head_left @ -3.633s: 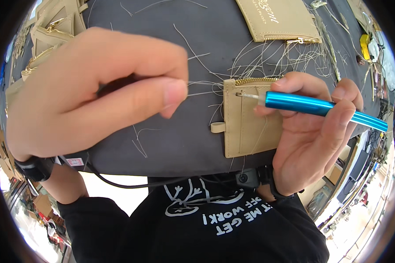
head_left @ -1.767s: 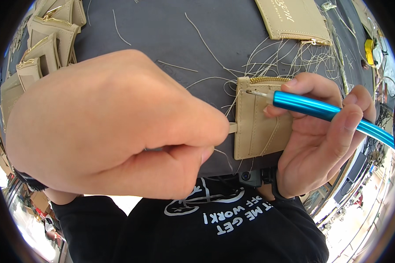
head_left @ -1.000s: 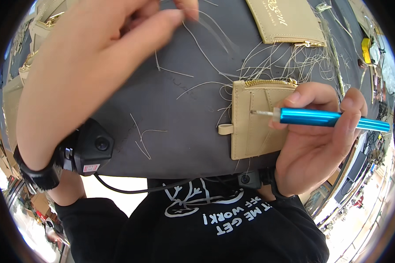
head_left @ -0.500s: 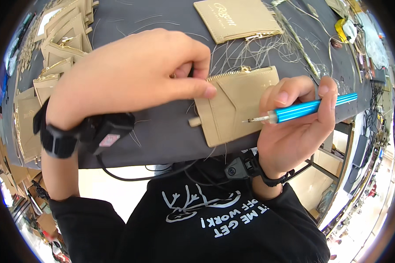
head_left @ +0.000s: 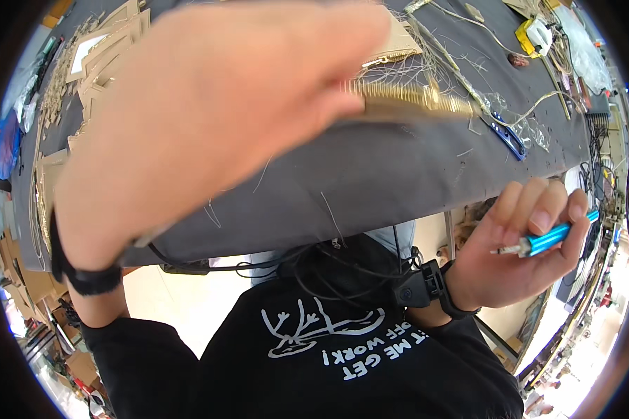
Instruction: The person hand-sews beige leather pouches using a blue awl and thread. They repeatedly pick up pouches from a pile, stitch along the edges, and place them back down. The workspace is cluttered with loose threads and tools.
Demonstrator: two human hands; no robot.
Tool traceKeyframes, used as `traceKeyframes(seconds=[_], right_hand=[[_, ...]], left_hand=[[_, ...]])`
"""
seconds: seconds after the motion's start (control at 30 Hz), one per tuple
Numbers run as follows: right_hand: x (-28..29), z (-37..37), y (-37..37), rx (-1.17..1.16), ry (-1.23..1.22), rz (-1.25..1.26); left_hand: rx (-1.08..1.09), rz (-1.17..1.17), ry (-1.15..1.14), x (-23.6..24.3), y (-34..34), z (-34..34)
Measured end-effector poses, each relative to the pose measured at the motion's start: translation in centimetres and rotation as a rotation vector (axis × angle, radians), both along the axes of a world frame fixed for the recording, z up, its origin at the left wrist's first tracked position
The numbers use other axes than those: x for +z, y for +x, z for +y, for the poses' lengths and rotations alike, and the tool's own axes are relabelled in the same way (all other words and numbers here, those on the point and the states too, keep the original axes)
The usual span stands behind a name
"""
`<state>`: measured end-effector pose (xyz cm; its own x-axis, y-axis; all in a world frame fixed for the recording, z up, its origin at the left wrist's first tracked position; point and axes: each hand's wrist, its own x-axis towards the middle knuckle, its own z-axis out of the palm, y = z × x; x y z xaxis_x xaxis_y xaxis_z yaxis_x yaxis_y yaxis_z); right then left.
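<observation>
My left hand [head_left: 237, 91], smeared by motion, pinches one end of a beige zip wallet [head_left: 419, 105]. The wallet is raised over the table and turned nearly edge-on, its gold zipper along the upper edge. My right hand [head_left: 517, 255] is off the table's near edge at the right, fingers curled around a blue pen-shaped tool [head_left: 548, 241] with a thin metal tip pointing left. Behind the raised wallet lies another beige wallet [head_left: 403, 42], partly hidden by my left hand. Loose pale threads [head_left: 437, 70] lie around it.
Beige wallets [head_left: 94, 63] are stacked along the table's left side, partly behind my left arm. Blue thread snips [head_left: 508, 137] lie at the right, near crumpled clear plastic [head_left: 534, 133] and cords. A yellow and white object [head_left: 534, 37] sits farther back. Black cables [head_left: 293, 262] hang by my lap.
My left hand has lifted the wallet off the table and tipped it edge-on. My right hand has moved right and toward me with the blue tool, away from the wallet.
</observation>
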<state>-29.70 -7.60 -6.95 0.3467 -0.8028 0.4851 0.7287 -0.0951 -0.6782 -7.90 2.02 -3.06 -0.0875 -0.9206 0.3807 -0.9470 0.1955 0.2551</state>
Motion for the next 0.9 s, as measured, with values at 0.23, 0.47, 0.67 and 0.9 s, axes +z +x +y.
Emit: traceKeyframes(seconds=[0.23, 0.47, 0.67, 0.9], right_hand=[[0.1, 0.3, -0.2, -0.012, -0.014, 0.020], [-0.6, 1.1, 1.0, 0.044, 0.013, 0.024], [-2.4, 1.7, 2.8, 0.045, 0.024, 0.312], [-3.1, 1.9, 5.5, -0.048, -0.085, 0.472]], left_hand=[[-0.131, 0.069, 0.299, -2.1, -1.8, 1.8], [-0.087, 0.252, 0.478, -3.0, -1.5, 1.7], [-0.109, 0.288, 0.561, -3.0, 0.9, 1.6], [-0.174, 0.319, 0.488, -3.5, 2.0, 2.3]])
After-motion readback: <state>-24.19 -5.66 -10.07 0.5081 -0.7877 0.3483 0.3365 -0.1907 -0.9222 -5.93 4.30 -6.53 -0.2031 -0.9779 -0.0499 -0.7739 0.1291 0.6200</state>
